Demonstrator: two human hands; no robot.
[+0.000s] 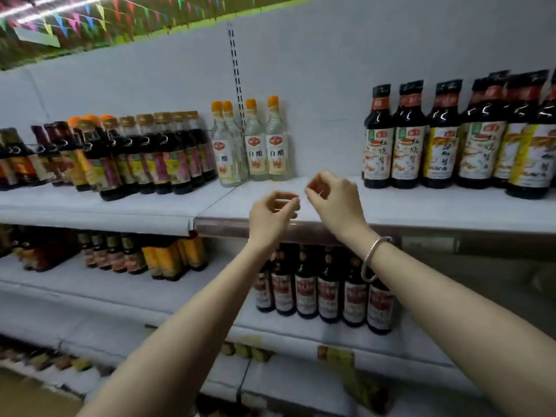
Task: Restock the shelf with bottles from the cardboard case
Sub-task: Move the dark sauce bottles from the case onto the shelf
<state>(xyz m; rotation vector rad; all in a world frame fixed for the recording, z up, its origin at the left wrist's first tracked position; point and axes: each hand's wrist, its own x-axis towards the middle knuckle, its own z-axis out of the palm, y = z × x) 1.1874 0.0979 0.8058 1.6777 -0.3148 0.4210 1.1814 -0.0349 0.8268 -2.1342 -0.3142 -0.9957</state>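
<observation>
Shop: retail shelves [421,206] stocked with sauce bottles [406,139], bunting [75,19] overhead

On the white upper shelf [421,210], four clear glass vinegar bottles with orange caps [255,142] stand against the back wall near the middle. To their left a crowded group of dark glass sauce bottles [150,155] runs toward the left edge. Well apart to the right, past a bare stretch of shelf, stands a row of tall dark soy sauce bottles with pale labels [445,136]. The left hand [270,216] and right hand [334,195] hang close together before that bare stretch. On the lower white shelf [120,296] beneath, a row of dark bottles with red labels [325,290] stands under the hands, and smaller amber bottles [168,260] to the left.
</observation>
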